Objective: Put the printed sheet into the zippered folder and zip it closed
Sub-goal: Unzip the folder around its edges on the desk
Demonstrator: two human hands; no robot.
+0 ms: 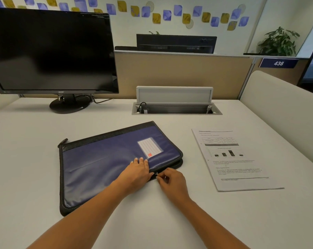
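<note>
Head view, left hand (137, 172) flat on folder (105, 159), right hand (172, 180) pinching zipper pull (155, 173)

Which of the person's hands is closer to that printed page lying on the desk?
The right hand. It pinches the zipper pull at the folder's near edge, on the side toward the printed sheet. The left hand presses flat on the folder, farther from the sheet.

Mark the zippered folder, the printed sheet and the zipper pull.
zippered folder (105, 159): head view, blue front panel.
printed sheet (236, 164): head view, middle of the page.
zipper pull (156, 173): head view, metal tab by the right hand's fingertips.
</note>
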